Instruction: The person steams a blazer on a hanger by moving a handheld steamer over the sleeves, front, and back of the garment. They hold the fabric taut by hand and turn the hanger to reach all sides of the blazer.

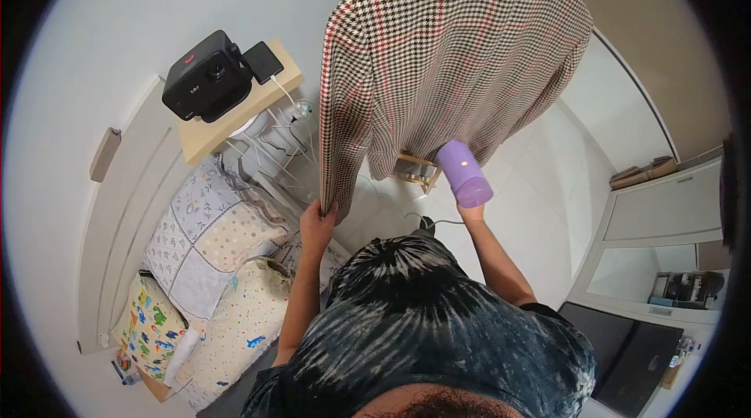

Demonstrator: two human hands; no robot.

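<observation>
Checked wool-like cloth makes up the jacket (pixel 454 58), which hangs high in front of the person. The left hand (pixel 317 222) has its grip closed on the jacket's lower left hem, pulling it taut. The right hand (pixel 472 213) grips a purple steamer (pixel 465 174) held against the jacket's lower edge. A black projector (pixel 205 77) sits on a wooden shelf (pixel 235 117) above the bed (pixel 211 277).

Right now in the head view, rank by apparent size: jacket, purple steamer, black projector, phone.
1. jacket, by far largest
2. black projector
3. purple steamer, though held nearer the camera, so true size is unsure
4. phone
</observation>
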